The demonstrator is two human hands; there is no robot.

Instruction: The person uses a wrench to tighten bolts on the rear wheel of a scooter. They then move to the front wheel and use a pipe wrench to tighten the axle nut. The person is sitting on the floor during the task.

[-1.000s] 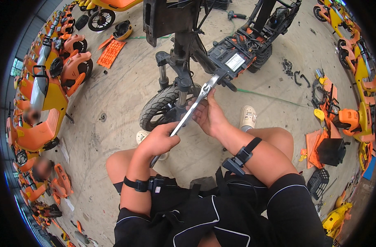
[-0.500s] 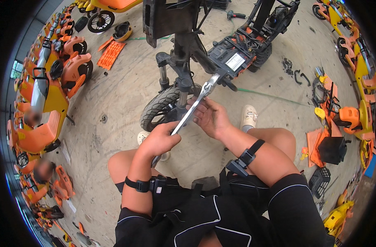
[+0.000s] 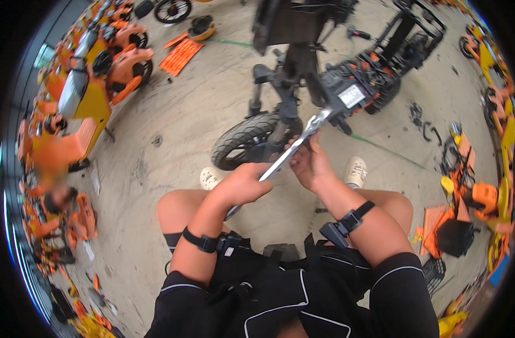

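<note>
My left hand [image 3: 247, 183] is closed round the handle of a long silver wrench [image 3: 291, 153], whose dark end sticks out below the fist. The wrench slants up to the right, its head at the frame of a partly stripped scooter [image 3: 297, 73]. Close to that head, my right hand [image 3: 312, 164] has its palm turned toward the shaft and its fingers loosely apart against it; some fingertips are hidden. The scooter's front wheel [image 3: 235, 143] is just left of the hands. A battery-like black box with a white label [image 3: 352, 97] sits on the bared frame beyond the wrench head.
Orange and yellow scooters [image 3: 83, 135] line the left side, and more [image 3: 502, 129] stand at right. Orange panels [image 3: 438, 222], a black box [image 3: 456, 238] and cables lie on the right floor. An orange mat [image 3: 181, 56] and helmet [image 3: 201, 27] lie at upper left.
The view has shifted, so the scooter and floor things appear farther right. My left hand keeps its hold on the wrench, and the wrench head stays at the scooter frame.
</note>
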